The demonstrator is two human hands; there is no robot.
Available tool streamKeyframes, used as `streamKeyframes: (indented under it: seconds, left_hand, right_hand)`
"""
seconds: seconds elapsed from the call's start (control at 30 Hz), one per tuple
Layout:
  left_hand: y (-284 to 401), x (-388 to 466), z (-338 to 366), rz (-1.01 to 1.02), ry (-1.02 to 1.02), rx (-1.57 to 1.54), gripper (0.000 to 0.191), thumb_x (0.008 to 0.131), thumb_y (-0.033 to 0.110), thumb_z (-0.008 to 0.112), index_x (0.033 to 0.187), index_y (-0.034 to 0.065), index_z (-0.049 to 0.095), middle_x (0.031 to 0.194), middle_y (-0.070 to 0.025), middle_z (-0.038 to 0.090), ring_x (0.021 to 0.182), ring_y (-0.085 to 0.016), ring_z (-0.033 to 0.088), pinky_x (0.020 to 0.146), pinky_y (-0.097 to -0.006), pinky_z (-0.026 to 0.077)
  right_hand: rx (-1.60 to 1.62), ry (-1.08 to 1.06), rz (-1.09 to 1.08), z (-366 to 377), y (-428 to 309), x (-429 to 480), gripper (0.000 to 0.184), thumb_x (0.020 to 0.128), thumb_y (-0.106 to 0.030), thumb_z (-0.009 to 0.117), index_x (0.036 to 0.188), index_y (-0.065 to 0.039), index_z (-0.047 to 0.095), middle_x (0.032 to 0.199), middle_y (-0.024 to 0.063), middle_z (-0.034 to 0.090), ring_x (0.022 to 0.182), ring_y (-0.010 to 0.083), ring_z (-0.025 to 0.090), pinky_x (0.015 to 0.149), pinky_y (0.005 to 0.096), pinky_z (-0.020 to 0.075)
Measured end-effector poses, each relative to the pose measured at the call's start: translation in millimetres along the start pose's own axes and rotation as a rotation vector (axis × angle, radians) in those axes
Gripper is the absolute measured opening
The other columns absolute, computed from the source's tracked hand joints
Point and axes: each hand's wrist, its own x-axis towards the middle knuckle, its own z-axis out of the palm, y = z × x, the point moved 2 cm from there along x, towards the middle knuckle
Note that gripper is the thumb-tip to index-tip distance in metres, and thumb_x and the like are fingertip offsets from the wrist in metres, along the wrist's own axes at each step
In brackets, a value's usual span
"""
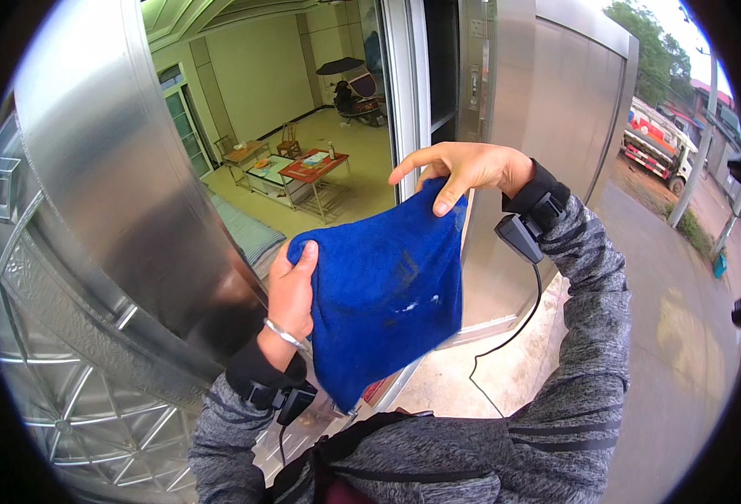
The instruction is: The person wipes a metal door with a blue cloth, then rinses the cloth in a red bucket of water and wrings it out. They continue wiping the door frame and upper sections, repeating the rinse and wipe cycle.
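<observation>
A blue cloth [383, 290] hangs spread between my two hands, with dark smudges and small white marks on its face. My left hand [292, 290] pinches its upper left corner, thumb on the near side. At the upper right corner my right hand [465, 173] grips the edge between thumb and fingers, the index finger stretched out to the left. The cloth's lower corner hangs loose in front of my body. It covers part of the doorway's sill behind it.
A shiny metal door panel [137, 157] stands at my left, beside ornamental metal latticework [99, 416]. Past the door frame [408, 94] are low tables [314, 165] and a parked scooter [358, 104]. Black cables [537, 296] hang from my wrist devices. A truck [657, 142] stands outside at right.
</observation>
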Motion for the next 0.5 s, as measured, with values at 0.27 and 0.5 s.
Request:
streamKeyframes:
  seconds: [0.27, 0.5]
  left_hand:
    - [10.4, 0.0, 10.6, -0.020, -0.011, 0.035, 0.024, 0.101, 0.020, 0.053, 0.112, 0.0000, 0.060, 0.100, -0.0070, 0.067, 0.089, -0.014, 0.064, 0.077, -0.0299, 0.054]
    - [-3.9, 4.5, 35.4, -0.162, -0.282, -0.166, 0.046, 0.104, 0.038, 0.043, 0.134, 0.0030, 0.044, 0.131, -0.0117, 0.055, 0.117, -0.026, 0.057, 0.099, -0.0425, 0.046]
  right_hand:
    - [-0.563, 0.428, 0.196, -30.2, 25.9, -26.7, 0.026, 0.076, -0.023, 0.077, 0.090, -0.003, 0.066, 0.070, 0.0004, 0.058, 0.055, 0.0090, 0.053, 0.046, 0.0224, 0.0413]
    - [0.324, 0.691, 0.008, 59.7, 17.6, 28.1, 0.028, 0.090, -0.020, 0.068, 0.106, 0.001, 0.058, 0.094, 0.0055, 0.054, 0.082, 0.0152, 0.059, 0.060, 0.0278, 0.0602]
